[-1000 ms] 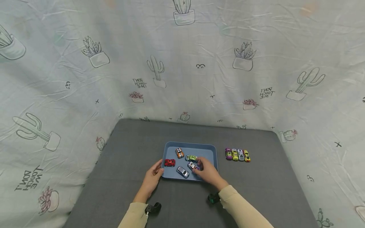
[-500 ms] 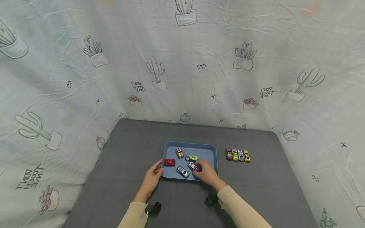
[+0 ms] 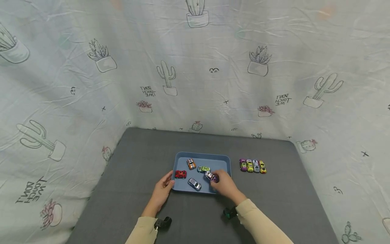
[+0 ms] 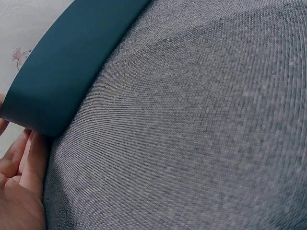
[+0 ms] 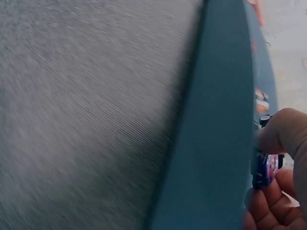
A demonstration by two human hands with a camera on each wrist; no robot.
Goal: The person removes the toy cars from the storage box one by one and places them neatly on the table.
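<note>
Fingers of the right hand point(image 3: 224, 185) pinched the purple toy car point(image 3: 210, 176) low in the frame's middle, inside the blue tray point(image 3: 202, 155), a light, hard, slippery thing best gripped across its sides, while the relaxed left hand point(image 3: 162, 191) steadied the tray's corner.

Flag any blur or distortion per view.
Head view: sharp, even light, wide-angle bending at the edges. Left wrist view: cloth weave crisp, tray edge clean, slight softness at far right. Right wrist view: streaky motion blur over the cloth, purple car in the right hand soft.
</note>
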